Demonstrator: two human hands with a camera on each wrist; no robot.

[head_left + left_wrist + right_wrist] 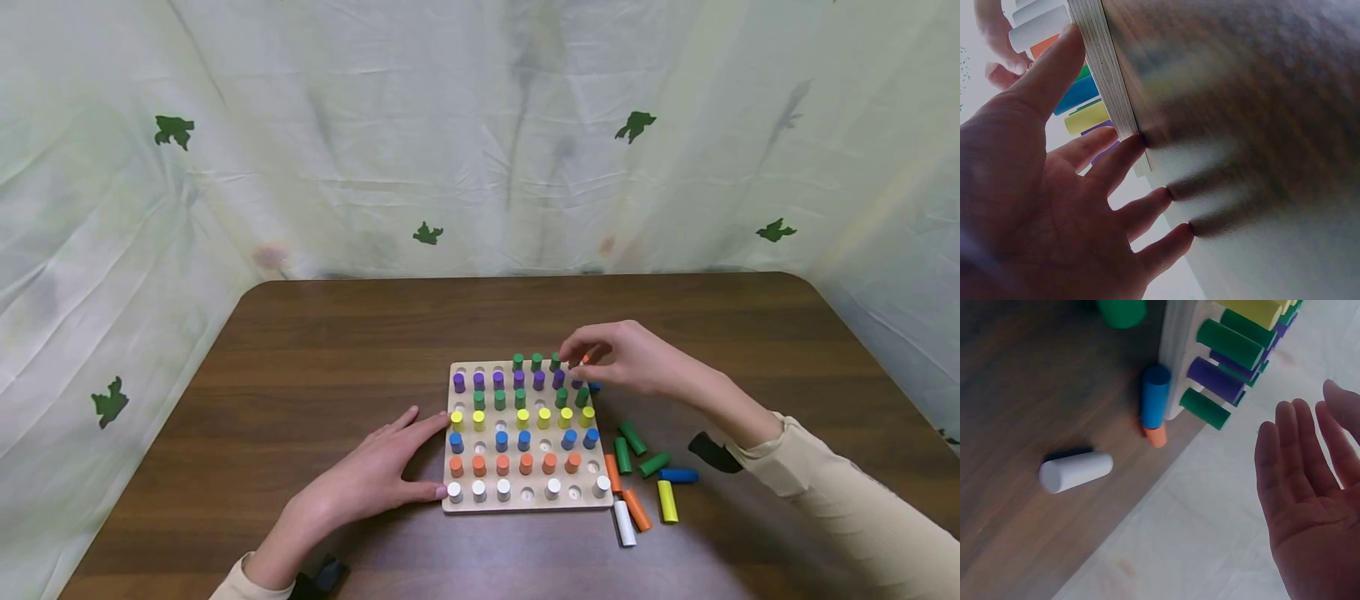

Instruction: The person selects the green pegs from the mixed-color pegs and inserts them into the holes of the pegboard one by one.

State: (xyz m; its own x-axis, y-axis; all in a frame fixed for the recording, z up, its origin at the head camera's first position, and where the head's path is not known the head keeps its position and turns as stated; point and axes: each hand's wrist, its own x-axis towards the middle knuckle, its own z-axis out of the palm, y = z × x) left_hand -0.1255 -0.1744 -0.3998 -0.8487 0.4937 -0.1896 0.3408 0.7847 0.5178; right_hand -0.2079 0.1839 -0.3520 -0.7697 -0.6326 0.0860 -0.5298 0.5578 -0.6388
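A wooden pegboard [527, 505] holds rows of green, purple, yellow, blue, orange and white pegs, with some holes bare. My left hand [367, 475] rests at its left side, fingers spread, thumb touching the edge by a white peg [454, 492]. In the left wrist view, the left hand's [1079, 187] thumb and index finger lie against the board's side [1107, 69]. Over the far right corner, my right hand [637, 358] hovers with bent, parted fingers. The right wrist view shows the right hand [1310, 500] holding nothing, beside a green corner peg [1205, 409].
Loose green pegs [632, 437], a blue peg [678, 476], a yellow peg [667, 502], orange pegs [637, 510] and a white peg [624, 523] lie right of the board. Blue [1154, 400] and orange [1156, 435] pegs lie by its far corner. Pale cloth [480, 142] hangs behind the table.
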